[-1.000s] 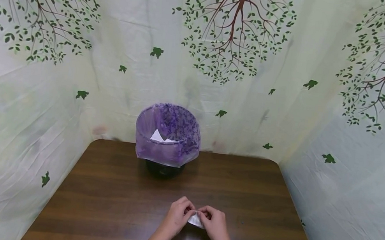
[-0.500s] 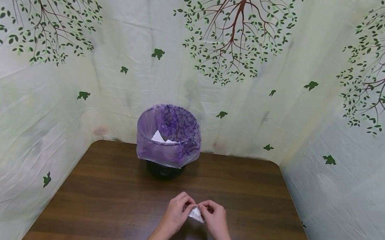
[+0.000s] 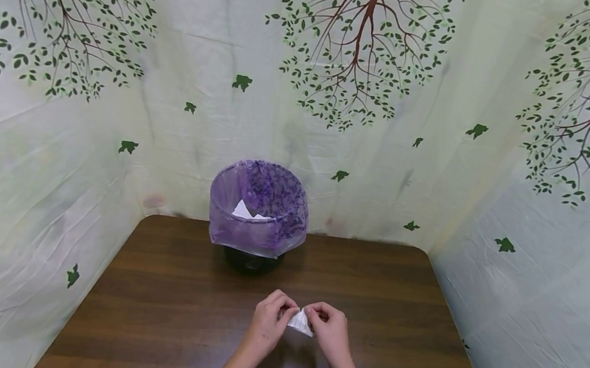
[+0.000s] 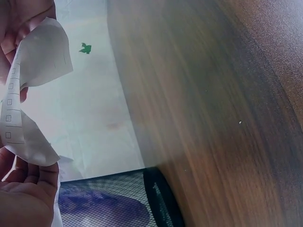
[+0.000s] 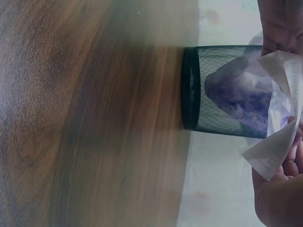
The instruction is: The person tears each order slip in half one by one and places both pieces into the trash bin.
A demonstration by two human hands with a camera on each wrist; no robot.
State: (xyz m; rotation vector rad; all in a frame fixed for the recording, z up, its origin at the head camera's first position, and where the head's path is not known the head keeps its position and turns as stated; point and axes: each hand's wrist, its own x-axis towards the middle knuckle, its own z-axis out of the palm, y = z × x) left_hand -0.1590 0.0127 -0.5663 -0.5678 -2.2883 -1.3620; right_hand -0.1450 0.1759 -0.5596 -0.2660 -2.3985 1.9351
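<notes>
Between my two hands is a small white paper slip (image 3: 301, 322), with lines and little square boxes printed on it. My left hand (image 3: 265, 320) pinches one side of it and my right hand (image 3: 330, 333) pinches the other, with fingertips close together. In the left wrist view the paper slip (image 4: 13, 113) bends lengthwise and its ends flare out. The right wrist view shows the paper slip (image 5: 270, 158) with a flap turned toward the camera near my right hand (image 5: 279, 194). Whether it is torn I cannot tell.
Beyond my hands, slightly left, stands a black mesh wastebasket (image 5: 222, 90) with a purple bag (image 3: 246, 236) over its rim. White paper pieces (image 3: 241, 209) lie inside. A brown wooden table (image 3: 389, 314) lies below, against a leaf-printed sheet (image 3: 368, 204).
Both hands have moved a little forward with the paper slip. Their fingertips are slightly farther apart, and the gap at the slip's top edge looks wider.
</notes>
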